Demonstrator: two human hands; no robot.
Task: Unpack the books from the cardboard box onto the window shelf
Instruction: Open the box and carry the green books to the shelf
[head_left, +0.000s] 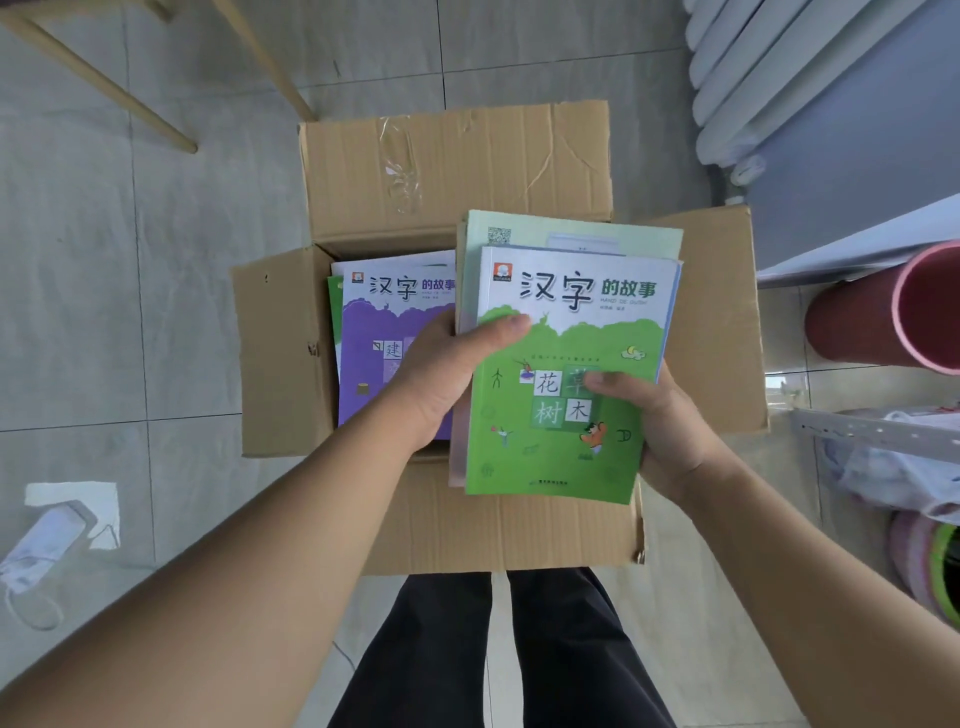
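Books are mid-lift: the left hand pinches the left edge and the right hand cups the lower right corner of a small stack held at frame centre above the open cardboard box, a green-covered book on top and at least two more under it (exact count hidden). In my judgement the next move calls for carrying the stack, kept level, toward the right of the frame, where the window shelf probably lies. Inside the box at centre left, a purple-covered book rests on one green-edged book, so two show there.
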